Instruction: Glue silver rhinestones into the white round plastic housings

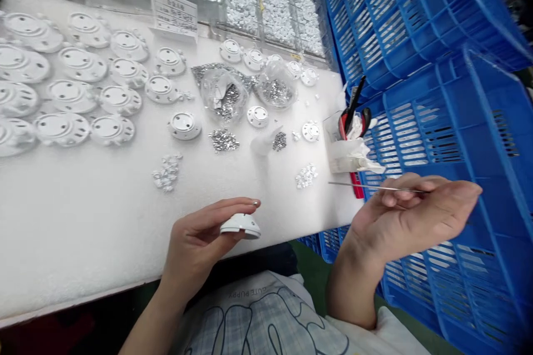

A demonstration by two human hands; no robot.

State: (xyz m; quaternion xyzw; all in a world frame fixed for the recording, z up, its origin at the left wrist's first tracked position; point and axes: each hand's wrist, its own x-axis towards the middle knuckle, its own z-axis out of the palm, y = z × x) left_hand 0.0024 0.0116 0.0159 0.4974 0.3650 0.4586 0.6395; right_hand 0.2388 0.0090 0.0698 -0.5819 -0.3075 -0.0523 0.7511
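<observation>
Head view: We look down at a white tabletop (83,211) with many small things on it, and at blue crates (416,136) on the right.
Left hand: Our left hand (194,241) pinches a white cap (239,224), thumb below and fingers above.
Cap: It is in the air by the near edge of the tabletop, round side up. We see a notch in its rim and a tiny hole.
Shiny spot: One sits on a fingertip above the cap; we cannot tell if it is a loose bit.
Right hand: Our right hand (410,211) has its fingers curled tight on a thin rod (356,184), over the crates.
Rod: It points left, with its tip over the tabletop, well apart from the cap. We cannot tell if it has one prong or two.
White bits: We see one pile (166,173) on the left and one pile (306,176) nearer the right hand.
Silver bits: Two heaps lie past the cap, a bright one (224,140) and a darker one (279,141), with a bottle (261,144) between them.
Bags: Two clear bags (227,102) of silver bits lie just behind.
More caps: We see rows of white caps (71,95) on the far left.
Cup: A clear cup (339,158) by the right edge holds tools with red and black handles (366,120).
Far side: A card (174,14) stands before bins (245,3) of white parts.
</observation>
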